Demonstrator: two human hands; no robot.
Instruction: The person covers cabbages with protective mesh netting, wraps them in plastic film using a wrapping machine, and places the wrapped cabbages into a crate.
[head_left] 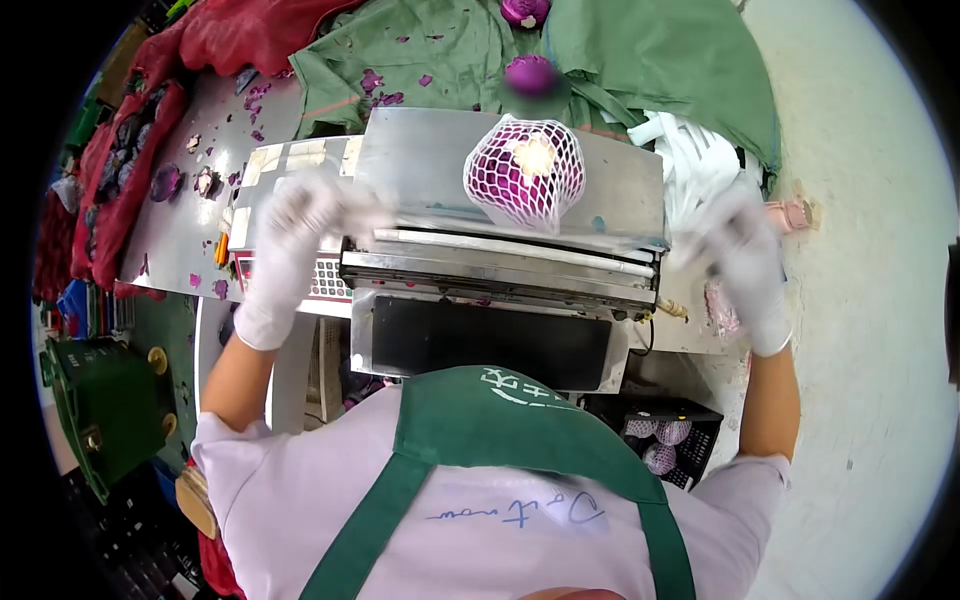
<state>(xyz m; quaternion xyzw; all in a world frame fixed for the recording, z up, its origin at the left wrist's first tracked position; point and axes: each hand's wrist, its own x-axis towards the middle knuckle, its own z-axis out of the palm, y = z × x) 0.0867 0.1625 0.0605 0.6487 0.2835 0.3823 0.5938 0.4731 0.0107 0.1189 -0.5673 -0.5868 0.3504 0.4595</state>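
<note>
A purple cabbage in white foam netting (525, 172), its pale cut stem facing up, rests on the steel top of a wrapping machine (415, 150). White gloves cover both hands. My left hand (300, 225) is over the scale at the machine's left end, its fingers smeared by motion. Off the right end is my right hand (740, 255), also blurred, near a pile of white foam nets (685, 165). A faint see-through band crosses the machine between the hands below the cabbage; whether either hand grips it is unclear.
Two bare purple cabbages (530, 75) lie at the back by green cloth (640, 50). Purple leaf scraps litter the steel table (210, 130). Red net sacks (150, 150) line the left side. Below right, a black crate (700, 440) holds netted cabbages; a green bin (110, 400) stands lower left.
</note>
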